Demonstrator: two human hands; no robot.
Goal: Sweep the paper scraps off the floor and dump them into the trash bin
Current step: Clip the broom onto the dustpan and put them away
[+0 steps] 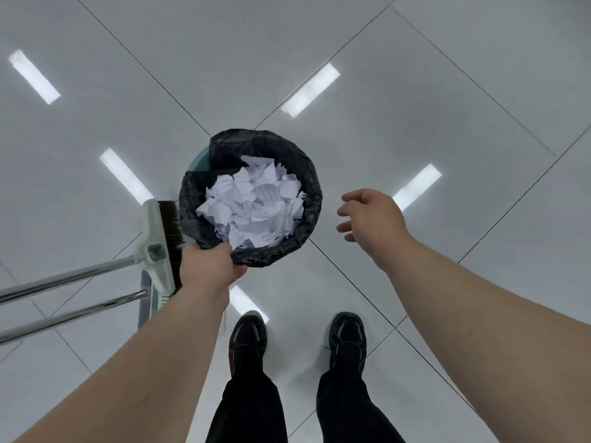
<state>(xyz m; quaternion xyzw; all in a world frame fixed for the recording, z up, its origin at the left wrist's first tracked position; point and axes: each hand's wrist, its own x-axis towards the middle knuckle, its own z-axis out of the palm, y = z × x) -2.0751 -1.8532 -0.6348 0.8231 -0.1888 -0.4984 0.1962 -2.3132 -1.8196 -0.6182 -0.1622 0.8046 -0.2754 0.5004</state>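
A round trash bin [307, 161] lined with a black bag stands on the tiled floor, a strip of its teal rim showing at the upper left. White paper scraps [252, 206] fill it. My left hand [209, 266] grips the bin's near rim, fingers curled over the bag. My right hand [372, 220] hovers just right of the bin with loosely spread fingers, holding nothing. A broom head [161, 244] with dark bristles lies against the bin's left side, its metal handle running off to the left.
A second metal handle [70, 314] runs below the broom's, ending at a pale dustpan part behind my left forearm. My two black shoes [297, 340] stand just behind the bin. Glossy grey tiles [447, 107] with reflected ceiling lights surround everything.
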